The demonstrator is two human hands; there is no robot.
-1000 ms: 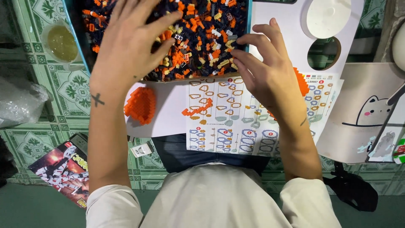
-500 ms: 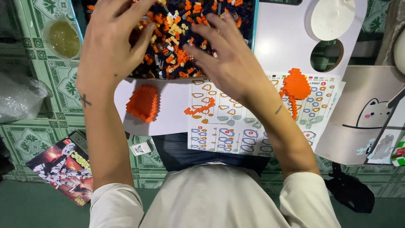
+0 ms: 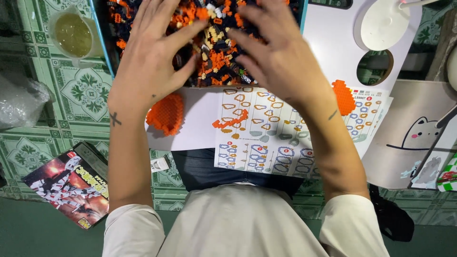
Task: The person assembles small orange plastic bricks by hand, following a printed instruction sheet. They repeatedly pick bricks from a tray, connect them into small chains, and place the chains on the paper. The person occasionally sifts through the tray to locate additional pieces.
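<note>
Both hands, left (image 3: 154,62) and right (image 3: 281,62), spread flat and unclenched, sift the tray of loose bricks (image 3: 216,57); three orange sub-assemblies (image 3: 165,114) lie finished, most bricks unused.

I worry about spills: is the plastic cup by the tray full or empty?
Partly full: the plastic cup stands upright with yellowish liquid inside.

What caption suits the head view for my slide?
Both hands, left hand and right hand, spread over a tray of small bricks.
</note>
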